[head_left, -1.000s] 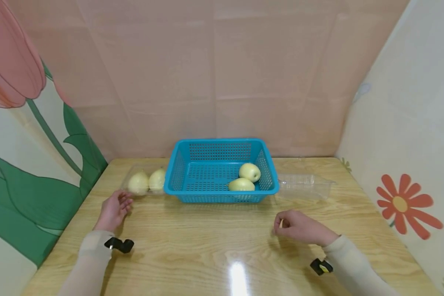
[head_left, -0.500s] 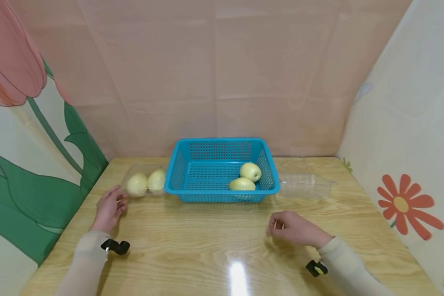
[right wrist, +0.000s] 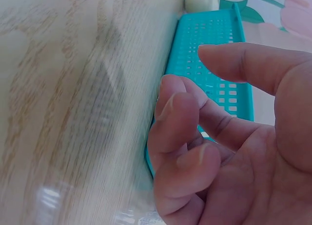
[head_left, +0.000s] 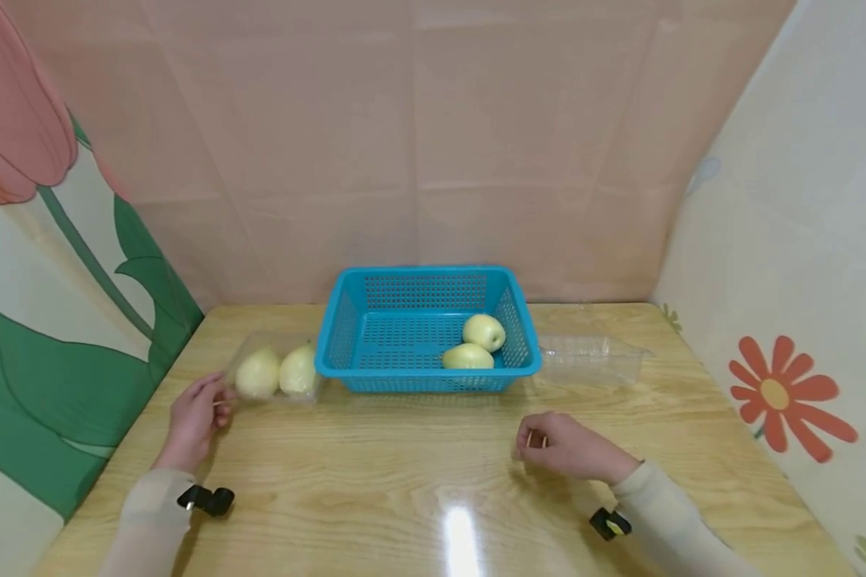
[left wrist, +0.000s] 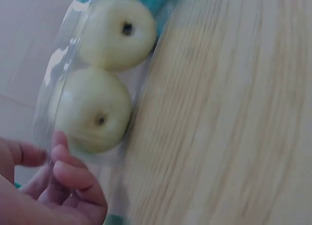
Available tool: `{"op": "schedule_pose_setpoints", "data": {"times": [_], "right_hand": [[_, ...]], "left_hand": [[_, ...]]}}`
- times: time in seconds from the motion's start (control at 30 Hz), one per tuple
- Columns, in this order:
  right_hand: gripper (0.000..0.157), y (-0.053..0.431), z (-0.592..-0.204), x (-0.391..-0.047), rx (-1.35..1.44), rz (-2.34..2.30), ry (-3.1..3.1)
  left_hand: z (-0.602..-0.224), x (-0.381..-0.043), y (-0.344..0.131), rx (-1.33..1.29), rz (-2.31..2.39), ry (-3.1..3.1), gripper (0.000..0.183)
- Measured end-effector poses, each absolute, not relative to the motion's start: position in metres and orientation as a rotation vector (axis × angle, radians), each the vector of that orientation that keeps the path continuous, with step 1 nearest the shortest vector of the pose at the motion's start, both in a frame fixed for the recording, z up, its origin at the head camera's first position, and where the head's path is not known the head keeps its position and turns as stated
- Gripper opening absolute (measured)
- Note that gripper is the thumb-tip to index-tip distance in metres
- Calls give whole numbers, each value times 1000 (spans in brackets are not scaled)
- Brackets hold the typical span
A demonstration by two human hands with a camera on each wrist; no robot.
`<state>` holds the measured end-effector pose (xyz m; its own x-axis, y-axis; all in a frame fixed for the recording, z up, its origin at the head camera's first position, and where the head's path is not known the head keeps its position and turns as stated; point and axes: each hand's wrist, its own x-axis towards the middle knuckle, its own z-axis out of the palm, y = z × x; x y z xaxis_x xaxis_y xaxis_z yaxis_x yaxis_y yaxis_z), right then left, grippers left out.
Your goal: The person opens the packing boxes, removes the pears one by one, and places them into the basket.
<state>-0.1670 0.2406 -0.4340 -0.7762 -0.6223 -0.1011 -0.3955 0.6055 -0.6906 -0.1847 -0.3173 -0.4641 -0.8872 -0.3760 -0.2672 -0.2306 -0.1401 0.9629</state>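
In the head view my left hand [head_left: 196, 418] pinches the near left edge of a clear plastic box [left wrist: 56, 71] between thumb and fingers. Inside the box two pale yellow pears sit side by side, a left pear [head_left: 257, 373] and a right pear [head_left: 299, 369]. A blue perforated basket [head_left: 426, 383] stands just right of the box, with an upper pear [head_left: 484, 332] and a lower pear [head_left: 468, 357] at its right end. My right hand [head_left: 576, 445] hovers over the table in front of the basket, fingers loosely curled around nothing.
Another clear plastic box [head_left: 592, 358] with no fruit in it lies to the right of the basket, partly behind it. The wooden table [head_left: 375, 481] meets a pink cloth backdrop [head_left: 418, 160] behind the basket and flowered panels at both sides.
My left hand has taken hold of the box's edge and drawn it, with its pears, a little left and towards me. My right hand has drifted slightly left.
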Motion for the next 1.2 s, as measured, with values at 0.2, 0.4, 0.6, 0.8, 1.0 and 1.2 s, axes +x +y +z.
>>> {"op": "schedule_pose_setpoints", "data": {"times": [0.2,0.4,0.6,0.8,1.0,1.2], "right_hand": [[4,238,-436,-166,-800,-970,2481],[6,237,-437,-166,-802,-970,2477],[6,237,-438,-167,-798,-954,2483],[6,236,-438,-167,-800,-961,2478],[7,235,-436,-167,-799,-958,2471],[7,233,-435,-167,-816,-948,2473]], "left_hand": [[-462,-173,-336,512,-2174,-2277,44],[-457,-165,-346,414,-2120,-2469,52],[-452,-159,-355,305,-2134,-2569,51],[-447,-153,-367,223,-2174,-2676,55],[-447,-151,-377,82,-2212,-2765,56],[-447,-147,-381,-138,-2226,-2856,65]]}}
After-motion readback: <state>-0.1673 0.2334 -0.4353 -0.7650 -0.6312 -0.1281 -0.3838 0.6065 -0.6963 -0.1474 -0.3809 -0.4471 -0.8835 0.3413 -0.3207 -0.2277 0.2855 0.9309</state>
